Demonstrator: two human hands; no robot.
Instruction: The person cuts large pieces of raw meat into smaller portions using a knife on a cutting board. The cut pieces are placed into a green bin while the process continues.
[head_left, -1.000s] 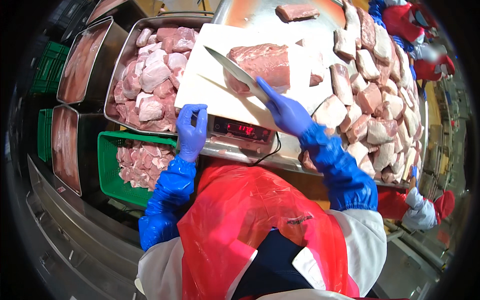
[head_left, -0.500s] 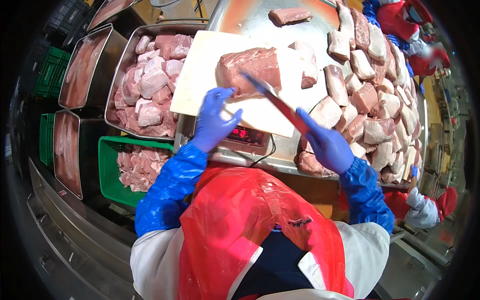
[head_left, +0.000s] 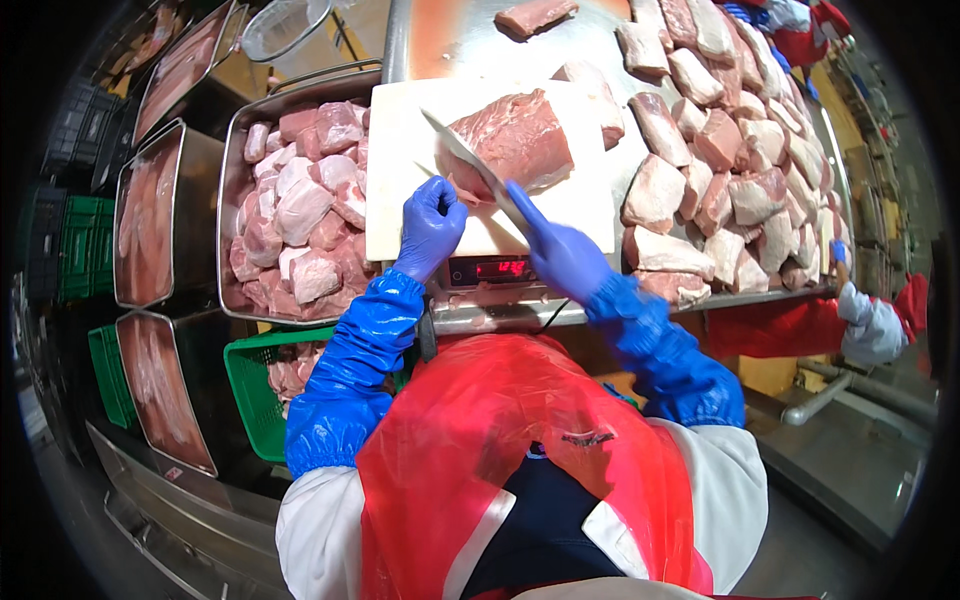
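Pink-red meat chunk (head_left: 527, 138), thick, w/ pale streaks, on wht cutting bd (head_left: 392, 195).

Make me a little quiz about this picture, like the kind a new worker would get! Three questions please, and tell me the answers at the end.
1. What is the person's right hand holding?
A) a spoon
B) a knife
C) a ball

2. True or false: the big chunk of meat beside the knife lies on a white board.

3. Fill in the missing word: the glowing numbers on the scale are coloured ____.

Key:
1. B, a knife
2. True
3. red
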